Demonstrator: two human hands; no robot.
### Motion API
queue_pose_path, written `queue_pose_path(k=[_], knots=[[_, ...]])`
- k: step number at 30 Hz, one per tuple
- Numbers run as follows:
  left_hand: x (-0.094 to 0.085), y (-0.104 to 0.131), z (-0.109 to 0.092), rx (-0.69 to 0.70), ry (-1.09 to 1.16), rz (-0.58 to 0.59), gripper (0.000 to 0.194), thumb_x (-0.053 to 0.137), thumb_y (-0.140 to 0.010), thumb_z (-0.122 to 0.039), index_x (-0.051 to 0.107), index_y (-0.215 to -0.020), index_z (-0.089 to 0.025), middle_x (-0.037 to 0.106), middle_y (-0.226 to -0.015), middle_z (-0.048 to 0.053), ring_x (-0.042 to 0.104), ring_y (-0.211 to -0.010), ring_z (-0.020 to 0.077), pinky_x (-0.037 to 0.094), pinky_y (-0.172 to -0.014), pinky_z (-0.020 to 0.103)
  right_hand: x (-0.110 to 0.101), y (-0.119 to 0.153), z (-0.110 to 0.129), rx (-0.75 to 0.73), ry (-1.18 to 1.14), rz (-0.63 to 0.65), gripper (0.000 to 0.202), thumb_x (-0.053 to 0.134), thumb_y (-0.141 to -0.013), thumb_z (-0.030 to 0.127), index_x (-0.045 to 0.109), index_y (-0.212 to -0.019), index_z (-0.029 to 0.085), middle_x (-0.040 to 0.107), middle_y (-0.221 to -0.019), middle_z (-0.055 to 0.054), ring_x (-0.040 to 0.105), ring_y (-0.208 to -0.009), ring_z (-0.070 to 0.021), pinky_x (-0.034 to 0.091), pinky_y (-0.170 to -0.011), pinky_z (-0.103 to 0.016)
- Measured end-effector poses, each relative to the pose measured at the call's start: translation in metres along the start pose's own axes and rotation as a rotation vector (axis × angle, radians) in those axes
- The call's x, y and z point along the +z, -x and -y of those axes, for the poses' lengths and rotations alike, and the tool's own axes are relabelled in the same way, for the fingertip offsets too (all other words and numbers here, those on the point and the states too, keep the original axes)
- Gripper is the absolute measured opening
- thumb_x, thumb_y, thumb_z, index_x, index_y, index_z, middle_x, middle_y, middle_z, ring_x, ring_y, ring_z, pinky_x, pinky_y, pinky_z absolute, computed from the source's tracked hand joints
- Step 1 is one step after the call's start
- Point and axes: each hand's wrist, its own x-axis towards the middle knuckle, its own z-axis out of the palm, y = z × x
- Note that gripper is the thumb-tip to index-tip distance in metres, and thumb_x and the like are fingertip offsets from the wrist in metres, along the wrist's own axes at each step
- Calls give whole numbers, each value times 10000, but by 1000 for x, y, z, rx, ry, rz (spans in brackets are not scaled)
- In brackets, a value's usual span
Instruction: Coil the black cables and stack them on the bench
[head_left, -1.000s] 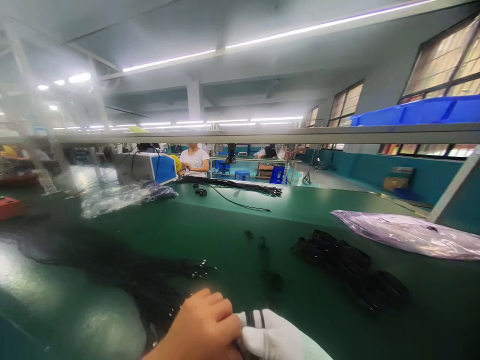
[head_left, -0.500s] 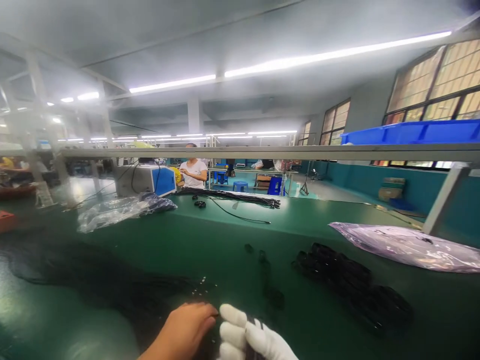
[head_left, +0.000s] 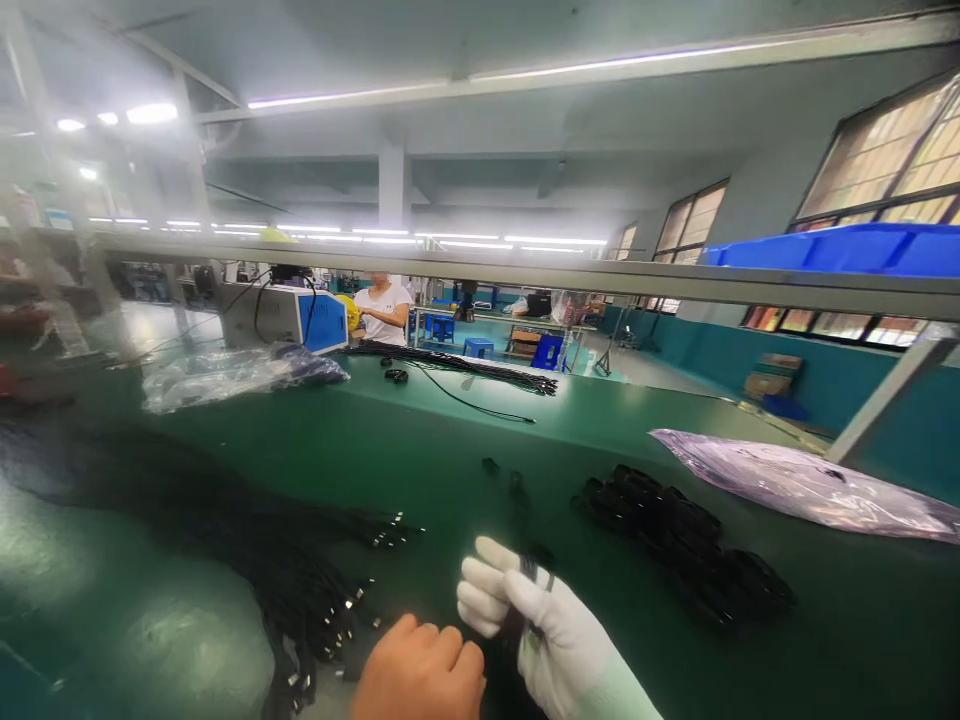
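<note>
My right hand [head_left: 540, 615], in a white glove, is closed round a small coil of black cable [head_left: 529, 572], and loops of it show between thumb and fingers. Just left of it and lower, my bare left hand [head_left: 424, 670] is curled into a fist with its back towards me. Whatever its fingers hold is hidden. Beside the left hand spreads a big bundle of loose black cables [head_left: 300, 570] with shiny metal ends. A pile of coiled black cables [head_left: 660, 530] lies to the right of the gloved hand.
On the green table [head_left: 420, 460] lie a clear plastic bag [head_left: 232, 378], a pinkish plastic bag [head_left: 810, 485] and another cable bundle [head_left: 465, 365]. A blue and grey machine [head_left: 289, 315] stands at the back left. A metal rail [head_left: 525, 268] crosses above. A person [head_left: 384, 305] sits beyond.
My gloved right hand has risen and come further into view with the coil. The left hand has moved right and turned into a fist. The camera has tilted down slightly.
</note>
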Motion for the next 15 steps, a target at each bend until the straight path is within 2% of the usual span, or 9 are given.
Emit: queue_pose_path(k=[2,3,6,8,11,13,15], knots=[[-14,-13,12,159,1,-50,263,459,-847,-110,473,-596,-190,528,-534,-8,467,-500,135,297,-538,286,6,3,0,43,140,86,308,727,-764,315,650,-1005,139,647,-884,-60,575,-843,-173,425,-831,-341],[-22,-21,19,238,14,-34,259,477,-855,-130,474,-603,-189,530,-541,-12,460,-516,138,314,-565,292,10,5,0,69,199,131,240,721,-769,291,664,-926,118,638,-857,-60,564,-830,-169,426,-789,-315],[-43,-41,40,359,104,118,247,579,-864,-298,500,-653,-197,570,-597,-36,476,-599,136,383,-752,318,20,7,2,178,168,272,188,715,-763,251,644,-774,77,589,-788,-59,537,-780,-159,415,-723,-294],[-48,-49,49,345,164,210,262,624,-837,-382,522,-674,-205,598,-633,-54,496,-654,127,364,-893,324,23,6,1,292,47,360,198,709,-758,235,630,-827,66,556,-789,-55,527,-775,-146,401,-752,-301],[-42,-53,57,307,245,309,228,666,-805,-400,569,-716,-213,632,-677,-73,534,-736,116,291,-1023,330,21,5,-5,389,-63,416,234,735,-653,129,601,-829,51,511,-743,-35,506,-699,-121,371,-734,-289],[-37,-51,59,297,302,307,192,683,-799,-379,594,-744,-218,661,-750,-73,557,-854,128,231,-1076,355,18,5,-9,413,-35,375,223,709,-646,109,587,-825,56,522,-739,-46,516,-686,-131,357,-706,-285],[-36,-49,60,230,309,222,94,652,-832,-295,618,-783,-222,681,-880,-50,544,-982,161,254,-1061,376,15,6,-11,430,-6,324,183,666,-711,138,588,-851,49,544,-754,-72,534,-712,-146,347,-689,-275]])
